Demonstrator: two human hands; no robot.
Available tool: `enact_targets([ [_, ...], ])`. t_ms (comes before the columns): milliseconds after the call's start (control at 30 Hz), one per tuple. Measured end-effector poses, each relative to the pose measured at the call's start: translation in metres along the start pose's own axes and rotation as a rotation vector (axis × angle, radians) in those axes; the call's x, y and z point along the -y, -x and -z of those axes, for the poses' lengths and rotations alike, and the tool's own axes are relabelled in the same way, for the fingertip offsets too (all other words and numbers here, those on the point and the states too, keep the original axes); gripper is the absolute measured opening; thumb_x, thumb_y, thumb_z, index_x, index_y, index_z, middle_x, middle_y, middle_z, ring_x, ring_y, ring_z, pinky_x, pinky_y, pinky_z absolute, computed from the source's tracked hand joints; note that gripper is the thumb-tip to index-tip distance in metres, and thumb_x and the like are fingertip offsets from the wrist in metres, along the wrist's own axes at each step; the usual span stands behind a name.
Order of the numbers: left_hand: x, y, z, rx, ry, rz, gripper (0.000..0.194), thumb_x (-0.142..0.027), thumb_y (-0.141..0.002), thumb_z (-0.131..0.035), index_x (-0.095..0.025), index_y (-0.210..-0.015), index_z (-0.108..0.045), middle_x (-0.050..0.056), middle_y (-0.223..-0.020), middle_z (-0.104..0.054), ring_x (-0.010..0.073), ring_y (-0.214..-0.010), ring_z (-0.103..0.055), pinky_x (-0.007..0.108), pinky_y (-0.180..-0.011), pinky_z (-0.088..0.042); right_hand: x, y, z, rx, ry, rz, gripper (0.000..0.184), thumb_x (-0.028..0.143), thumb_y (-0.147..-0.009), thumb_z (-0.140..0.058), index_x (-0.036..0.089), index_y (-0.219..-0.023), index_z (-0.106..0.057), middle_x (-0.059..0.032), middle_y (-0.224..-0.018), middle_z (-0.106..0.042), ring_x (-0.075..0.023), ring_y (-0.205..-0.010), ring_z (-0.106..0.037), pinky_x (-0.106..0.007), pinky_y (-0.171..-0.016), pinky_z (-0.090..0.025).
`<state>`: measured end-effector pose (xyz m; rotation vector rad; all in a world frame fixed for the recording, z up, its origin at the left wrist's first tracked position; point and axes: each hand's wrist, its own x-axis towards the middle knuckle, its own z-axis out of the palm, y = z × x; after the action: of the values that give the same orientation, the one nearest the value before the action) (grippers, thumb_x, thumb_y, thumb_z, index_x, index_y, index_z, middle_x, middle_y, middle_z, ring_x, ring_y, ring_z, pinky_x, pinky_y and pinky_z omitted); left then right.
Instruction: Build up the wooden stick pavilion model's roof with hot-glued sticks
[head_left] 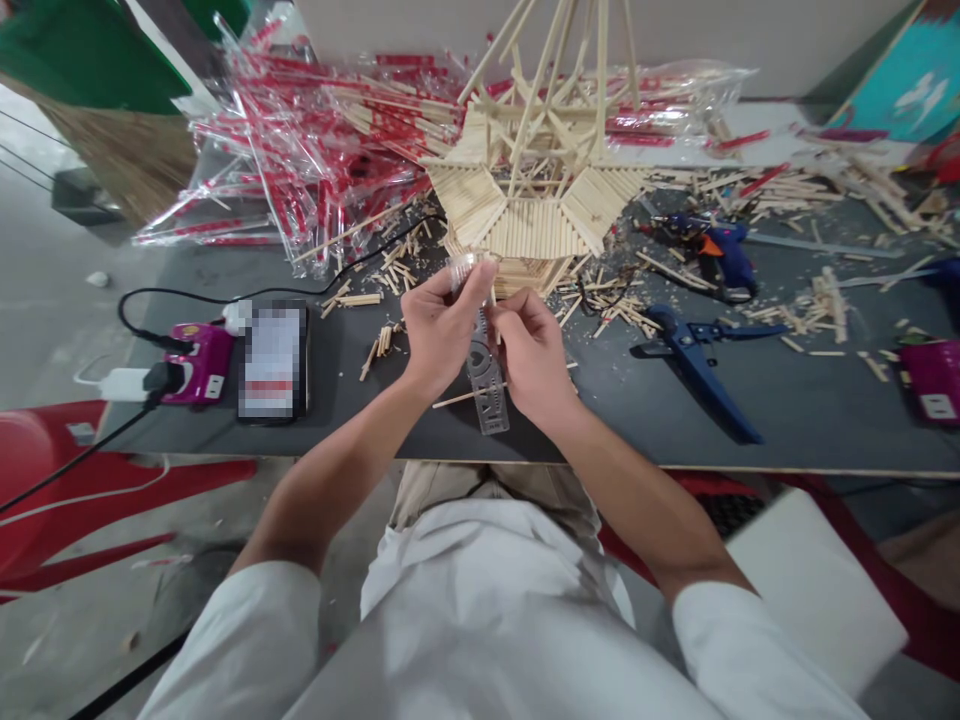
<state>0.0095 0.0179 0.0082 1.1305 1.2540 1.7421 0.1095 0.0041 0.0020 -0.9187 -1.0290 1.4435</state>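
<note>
Head view: my left hand (439, 330) is closed on a small clear plastic cup (469, 270), pinching it between thumb and fingers. My right hand (534, 358) is curled beside it, with the fingertips (504, 312) pressed close together, but I cannot tell if they have hold of something. Below my hands are a transparent ruler (487, 380) and a thin wooden stick (457, 398), over the dark table (360, 420). On my left lie a phone (271, 360) and a pink socket (199, 362); on my right, a blue hand tool (694, 350) and a blue glue gun (720, 255). Just behind my hands stands a wooden stick tower (540, 225), and farther back are plastic packs of sticks (315, 150).
</note>
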Motion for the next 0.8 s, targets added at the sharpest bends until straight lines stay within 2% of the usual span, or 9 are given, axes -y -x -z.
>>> enact_targets([
  [167, 0.0013, 0.0006, -0.0005, -0.021, 0.004, -0.03, 0.045, -0.051, -0.089, -0.081, -0.019, -0.062, -0.063, -0.004, -0.056, -0.043, 0.0075, -0.053, -0.034, 0.026, -0.05, -0.027, 0.0013, -0.0001, -0.0009, 0.01, -0.017, 0.016, 0.037, 0.044, -0.089, -0.073, 0.026, -0.074, -0.044, 0.0077, -0.061, -0.043, -0.0102, -0.055, -0.038, -0.029, -0.056, -0.034],
  [400, 0.0029, 0.0006, -0.0005, -0.029, -0.017, -0.04, 0.04, -0.053, -0.088, -0.081, -0.02, -0.068, -0.07, -0.004, -0.058, -0.046, 0.0077, -0.054, -0.036, 0.025, -0.051, -0.032, 0.0032, 0.0009, -0.0018, 0.006, 0.024, 0.002, 0.041, 0.051, -0.089, -0.073, 0.026, -0.075, -0.043, 0.0074, -0.061, -0.043, -0.0105, -0.056, -0.038, -0.029, -0.056, -0.033],
  [633, -0.0007, 0.0015, -0.0009, -0.027, -0.038, -0.076, 0.044, -0.053, -0.088, -0.081, -0.019, -0.065, -0.066, -0.005, -0.056, -0.045, 0.0078, -0.053, -0.036, 0.026, -0.052, -0.031, 0.0041, 0.001, -0.0017, -0.001, -0.032, -0.023, 0.034, 0.04, -0.087, -0.073, 0.026, -0.074, -0.045, 0.0077, -0.062, -0.043, -0.0096, -0.055, -0.037, -0.028, -0.055, -0.031],
  [800, 0.0005, 0.0008, -0.0007, -0.031, -0.064, -0.084, 0.047, -0.055, -0.088, -0.08, -0.019, -0.063, -0.063, -0.005, -0.056, -0.045, 0.0077, -0.053, -0.036, 0.027, -0.051, -0.031, 0.0039, 0.0005, -0.0015, 0.005, 0.005, -0.015, 0.038, 0.045, -0.087, -0.073, 0.026, -0.075, -0.042, 0.0076, -0.063, -0.041, -0.0097, -0.055, -0.036, -0.028, -0.054, -0.031],
])
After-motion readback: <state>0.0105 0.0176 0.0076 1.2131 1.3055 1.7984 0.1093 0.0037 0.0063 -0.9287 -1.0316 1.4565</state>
